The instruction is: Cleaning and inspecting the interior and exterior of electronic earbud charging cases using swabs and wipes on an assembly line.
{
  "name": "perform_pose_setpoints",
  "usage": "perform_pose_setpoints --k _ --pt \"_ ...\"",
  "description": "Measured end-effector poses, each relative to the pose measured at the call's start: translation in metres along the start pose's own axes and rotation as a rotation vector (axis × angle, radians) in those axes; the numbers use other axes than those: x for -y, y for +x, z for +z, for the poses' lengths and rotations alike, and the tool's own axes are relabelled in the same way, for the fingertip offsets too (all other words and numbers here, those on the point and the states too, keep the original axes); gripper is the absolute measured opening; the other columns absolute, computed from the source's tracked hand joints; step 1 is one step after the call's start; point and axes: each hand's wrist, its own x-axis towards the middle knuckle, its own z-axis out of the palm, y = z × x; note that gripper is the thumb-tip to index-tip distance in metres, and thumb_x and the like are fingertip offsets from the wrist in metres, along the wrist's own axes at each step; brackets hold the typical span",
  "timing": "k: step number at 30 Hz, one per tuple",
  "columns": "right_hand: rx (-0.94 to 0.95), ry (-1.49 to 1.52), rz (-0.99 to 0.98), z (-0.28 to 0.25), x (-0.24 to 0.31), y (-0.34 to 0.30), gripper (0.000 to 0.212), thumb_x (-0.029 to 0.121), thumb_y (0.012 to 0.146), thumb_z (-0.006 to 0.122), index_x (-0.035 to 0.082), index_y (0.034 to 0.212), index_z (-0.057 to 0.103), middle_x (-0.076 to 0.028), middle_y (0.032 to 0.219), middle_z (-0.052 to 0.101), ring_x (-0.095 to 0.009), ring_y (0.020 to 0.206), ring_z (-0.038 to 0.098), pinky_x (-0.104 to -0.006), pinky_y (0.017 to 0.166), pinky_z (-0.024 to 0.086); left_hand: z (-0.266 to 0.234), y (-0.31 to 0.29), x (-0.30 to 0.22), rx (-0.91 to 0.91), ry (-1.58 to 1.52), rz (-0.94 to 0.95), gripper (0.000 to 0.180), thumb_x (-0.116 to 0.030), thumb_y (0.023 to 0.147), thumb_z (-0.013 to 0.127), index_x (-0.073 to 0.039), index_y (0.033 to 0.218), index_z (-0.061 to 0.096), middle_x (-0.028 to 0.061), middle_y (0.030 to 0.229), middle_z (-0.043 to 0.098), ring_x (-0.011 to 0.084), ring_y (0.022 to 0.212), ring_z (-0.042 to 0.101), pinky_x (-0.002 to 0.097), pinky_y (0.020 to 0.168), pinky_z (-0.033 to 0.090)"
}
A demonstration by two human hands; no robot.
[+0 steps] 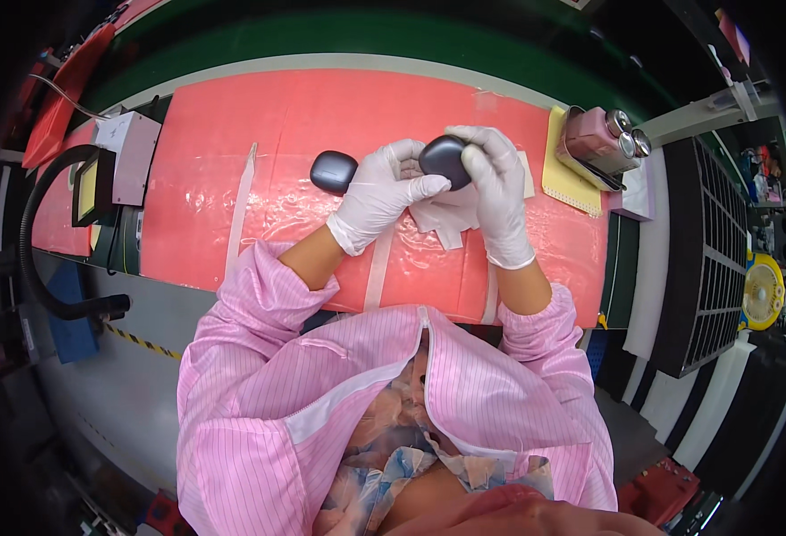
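Fingers: gloved; those of the right hand (496,183) curl over the top and far side of a dark rounded case (445,158), while the left hand (380,190) presses its thumb and forefinger against the case's near side, so the case is pinched between both hands, lifted just above the mat.

Item 1: dark rounded case, glossy, lid appearing closed; whether a seam is parted cannot be told from this view.

Item 2: second dark case (334,171), same shape, lying on the pink mat (232,161) just to the left of the left hand, touched by neither hand.

Item 3: white cloth or paper wipe (449,219), crumpled, lying on the mat beneath the hands.

Item 4: yellow pad (568,170) at the mat's right end, with a pink-bodied device (600,139) resting just beside it.

Item 5: grey box (127,157) at the mat's left end, near a black hose (44,232).

Item 6: black slotted tray (714,259) well to the right.

Progress, as a judgement: one case is in hand and being handled or inspected over the wipe; the other lies set aside, and nothing shows whether it is finished or waiting. No other cases show on the mat, so the work stands somewhere mid-piece on the held case.
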Motion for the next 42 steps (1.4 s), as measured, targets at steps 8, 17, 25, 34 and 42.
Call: perform_pose_setpoints --k 8,17,25,34,42 --pt "-0.022 -0.208 0.060 -0.003 -0.010 0.000 0.037 0.023 0.097 0.035 0.002 0.103 0.064 -0.007 0.098 0.065 -0.011 0.092 0.059 -0.0267 0.081 0.046 -0.002 -0.004 0.009 0.035 0.031 0.009 0.027 -0.009 0.079 0.073 -0.001 0.100 0.059 0.0039 0.090 0.065 0.0091 0.084 0.062 0.0231 0.076 0.050" --pt "-0.075 -0.717 -0.484 -0.007 -0.030 0.010 0.033 0.006 0.074 0.060 0.004 0.107 0.057 -0.014 0.102 0.060 -0.031 0.097 0.059 -0.0368 0.088 0.047 0.000 0.005 0.006 -0.016 0.084 0.042 0.046 -0.004 0.083 0.064 0.006 0.125 0.047 0.0119 0.116 0.058 0.0171 0.108 0.057 0.0293 0.093 0.046" --pt "-0.005 -0.274 -0.239 0.003 -0.002 -0.002 0.028 0.019 0.085 0.060 0.003 0.109 0.059 -0.013 0.100 0.056 -0.028 0.097 0.055 -0.0355 0.088 0.044 -0.010 0.008 0.019 -0.002 0.136 0.125 0.044 -0.016 0.086 0.065 0.003 0.121 0.049 0.0079 0.112 0.059 0.0156 0.098 0.060 0.0276 0.086 0.048" --pt "0.001 -0.159 -0.151 0.009 -0.002 -0.006 0.029 0.012 0.089 0.055 0.004 0.117 0.055 -0.011 0.103 0.054 -0.024 0.102 0.052 -0.0335 0.092 0.041 -0.002 0.004 0.015 -0.023 0.091 0.195 0.045 -0.007 0.083 0.067 0.004 0.123 0.049 0.0088 0.114 0.058 0.0165 0.101 0.058 0.0284 0.088 0.047" --pt "-0.022 -0.013 -0.117 0.008 0.001 -0.005 0.026 0.023 0.094 0.048 0.005 0.111 0.058 -0.015 0.102 0.060 -0.028 0.100 0.058 -0.0337 0.089 0.044 0.003 0.001 0.006 0.044 0.066 0.159 0.037 -0.014 0.081 0.070 0.002 0.110 0.055 0.0072 0.104 0.060 0.0158 0.094 0.058 0.0285 0.086 0.047"
